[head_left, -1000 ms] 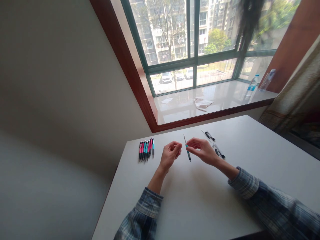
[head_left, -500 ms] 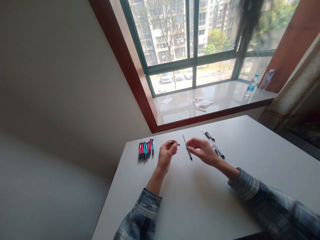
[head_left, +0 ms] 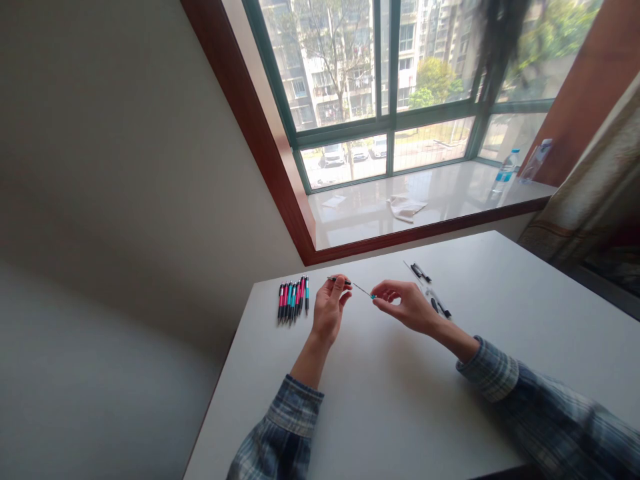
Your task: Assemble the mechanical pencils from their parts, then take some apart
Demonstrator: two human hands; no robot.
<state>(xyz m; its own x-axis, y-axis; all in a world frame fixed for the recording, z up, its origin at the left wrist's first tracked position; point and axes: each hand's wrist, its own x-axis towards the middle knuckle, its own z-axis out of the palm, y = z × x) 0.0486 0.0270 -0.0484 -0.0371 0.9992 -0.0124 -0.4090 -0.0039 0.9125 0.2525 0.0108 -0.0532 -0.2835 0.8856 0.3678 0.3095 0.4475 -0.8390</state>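
Observation:
Pinched between the thumb and fingers of my left hand (head_left: 329, 312) is a small dark pen piece (head_left: 345, 281), pointing right. My right hand (head_left: 406, 305) grips a teal pen barrel (head_left: 373, 296) in its fingertips; most of the barrel is hidden by the fingers. A thin refill (head_left: 361, 289) sticks out of the barrel toward my left hand. Its tip is close to the end of the dark piece; whether they touch I cannot tell. Both hands are just above the white table (head_left: 380, 400).
Several pink and teal pens (head_left: 293, 301) lie side by side at the table's left. Loose black and clear pen parts (head_left: 421, 273) lie beyond my right hand, some partly behind it. A paper (head_left: 406, 208) and a water bottle (head_left: 506, 172) are on the windowsill.
The barrel and refill in my right hand have tilted over, from pointing up and away to pointing left. My left hand has turned slightly, bringing the dark piece up toward the refill tip.

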